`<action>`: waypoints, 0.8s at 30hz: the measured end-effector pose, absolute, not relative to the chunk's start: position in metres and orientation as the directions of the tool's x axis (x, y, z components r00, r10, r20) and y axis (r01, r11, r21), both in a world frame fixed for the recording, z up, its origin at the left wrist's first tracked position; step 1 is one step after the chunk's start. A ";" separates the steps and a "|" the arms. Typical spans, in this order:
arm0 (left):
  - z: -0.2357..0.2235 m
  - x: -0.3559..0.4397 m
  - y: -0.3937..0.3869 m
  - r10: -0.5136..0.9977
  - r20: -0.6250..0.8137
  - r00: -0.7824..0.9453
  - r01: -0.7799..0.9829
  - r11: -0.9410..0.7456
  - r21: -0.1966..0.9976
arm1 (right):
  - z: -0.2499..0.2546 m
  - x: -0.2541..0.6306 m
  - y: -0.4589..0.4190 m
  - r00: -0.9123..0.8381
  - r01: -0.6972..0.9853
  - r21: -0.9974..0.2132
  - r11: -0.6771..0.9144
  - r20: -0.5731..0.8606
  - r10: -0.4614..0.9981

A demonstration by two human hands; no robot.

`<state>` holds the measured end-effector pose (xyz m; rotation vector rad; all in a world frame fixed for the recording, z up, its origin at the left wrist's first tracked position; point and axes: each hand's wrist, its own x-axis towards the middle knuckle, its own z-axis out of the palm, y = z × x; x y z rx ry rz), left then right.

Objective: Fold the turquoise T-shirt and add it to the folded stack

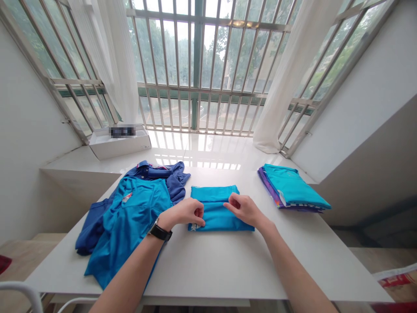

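Observation:
A turquoise shirt [216, 204], folded into a small rectangle, lies in the middle of the white table [228, 261]. My left hand [187, 213], with a black watch on its wrist, pinches the fold's left edge. My right hand [244, 209] rests on the fold's right part, its fingers closed on the upper flap. To the left lies a heap of unfolded shirts: a bright blue one [130, 221] on top of a darker blue one [169, 176]. A stack of folded shirts [293, 189], teal on top, sits at the right.
A white box [120, 143] stands on the glossy window ledge [195, 150] behind the table. White curtains [280, 87] hang at both sides of the barred window. A white chair back [22, 293] shows at the bottom left.

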<state>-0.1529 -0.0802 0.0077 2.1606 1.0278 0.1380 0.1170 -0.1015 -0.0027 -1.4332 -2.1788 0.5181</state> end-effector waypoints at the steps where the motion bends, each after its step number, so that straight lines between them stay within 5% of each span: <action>1: 0.007 -0.153 -0.080 0.710 -0.200 0.675 0.632 -0.416 0.654 | -0.004 0.112 -0.103 -0.375 0.741 -0.536 0.404 0.169 0.912; 8: 0.010 -0.153 -0.081 0.710 -0.188 0.679 0.638 -0.444 0.629 | -0.011 0.112 -0.101 -0.365 0.824 -0.435 0.364 0.084 0.927; 15: 0.008 -0.137 -0.088 0.774 0.025 0.633 0.708 -0.591 0.385 | -0.014 0.115 -0.098 -0.331 0.845 -0.422 0.329 0.072 0.941; 24: -0.003 -0.125 -0.094 0.712 0.053 0.700 0.685 -0.691 0.232 | -0.017 0.115 -0.097 -0.334 0.842 -0.424 0.332 0.073 0.940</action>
